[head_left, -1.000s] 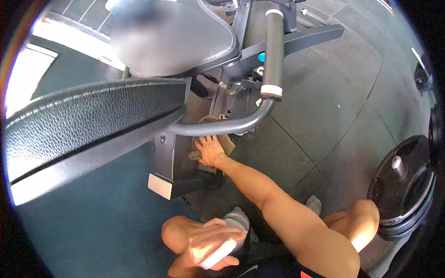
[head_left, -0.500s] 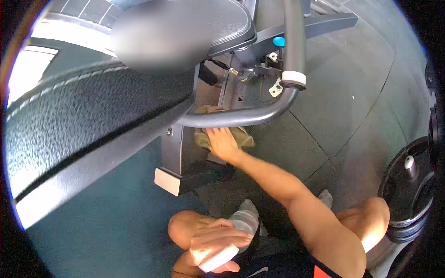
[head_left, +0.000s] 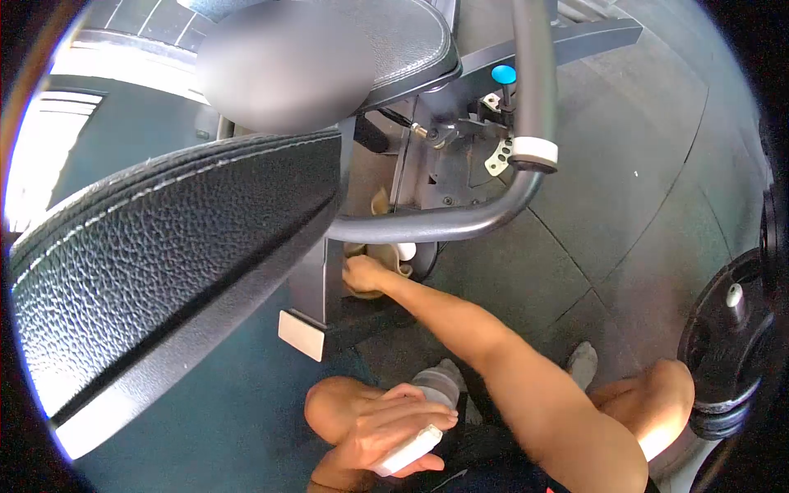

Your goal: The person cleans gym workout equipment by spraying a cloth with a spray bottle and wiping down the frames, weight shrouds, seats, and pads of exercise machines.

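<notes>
My right hand (head_left: 364,274) reaches under the curved grey handlebar (head_left: 444,226) and grips a crumpled olive cloth (head_left: 366,290) against the machine's upright post (head_left: 333,283). Its fingertips are partly hidden at the post's side. Close to my body, my left hand (head_left: 386,431) is wrapped around what looks like a spray bottle with a white head (head_left: 411,451). The bottle's translucent lower body appears beyond the fingers, above my left foot.
A black padded bench (head_left: 205,214) fills the left side. A blue knob (head_left: 504,75) and perforated metal plate (head_left: 498,156) sit behind the handlebar. Weight plates (head_left: 723,353) stand at right on dark floor tiles (head_left: 625,222). A beige end cap (head_left: 302,335) juts from the base.
My right hand has moved left and slightly down, from lying spread on the cloth to gripping it at the post. The left hand still holds the bottle. The view has shifted slightly.
</notes>
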A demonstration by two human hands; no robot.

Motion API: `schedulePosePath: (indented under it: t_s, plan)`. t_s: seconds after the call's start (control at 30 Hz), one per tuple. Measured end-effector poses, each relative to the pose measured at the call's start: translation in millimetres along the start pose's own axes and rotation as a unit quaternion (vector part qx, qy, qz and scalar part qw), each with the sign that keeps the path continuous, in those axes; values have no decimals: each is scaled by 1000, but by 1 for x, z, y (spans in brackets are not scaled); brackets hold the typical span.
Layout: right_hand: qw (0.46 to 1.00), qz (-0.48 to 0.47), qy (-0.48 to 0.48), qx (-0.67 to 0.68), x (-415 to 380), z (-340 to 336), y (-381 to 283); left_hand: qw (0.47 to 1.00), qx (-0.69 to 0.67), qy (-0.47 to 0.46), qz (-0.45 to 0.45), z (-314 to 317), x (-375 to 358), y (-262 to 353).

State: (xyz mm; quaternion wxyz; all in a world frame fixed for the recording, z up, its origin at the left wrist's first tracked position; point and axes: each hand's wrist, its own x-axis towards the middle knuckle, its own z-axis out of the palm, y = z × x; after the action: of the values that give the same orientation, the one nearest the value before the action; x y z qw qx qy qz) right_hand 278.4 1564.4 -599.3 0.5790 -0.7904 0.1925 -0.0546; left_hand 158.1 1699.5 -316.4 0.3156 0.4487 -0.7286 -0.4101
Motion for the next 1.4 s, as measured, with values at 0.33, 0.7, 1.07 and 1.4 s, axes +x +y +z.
schedulePosePath:
  t_s: [0.33,0.7,1.07,1.4]
  plan:
    - [978,101,-39,176,-71,31,54,1000,12,24,-16,12,-7,13]
    - [866,36,-38,498,-130,-17,-50,1000,-8,-9,-24,25,-13,20]
    - [826,-19,219,519,-138,62,-88,1000,-23,-8,-20,25,-7,28]
    - [954,32,176,240,-119,44,-77,997,-60,-46,22,23,-8,27]
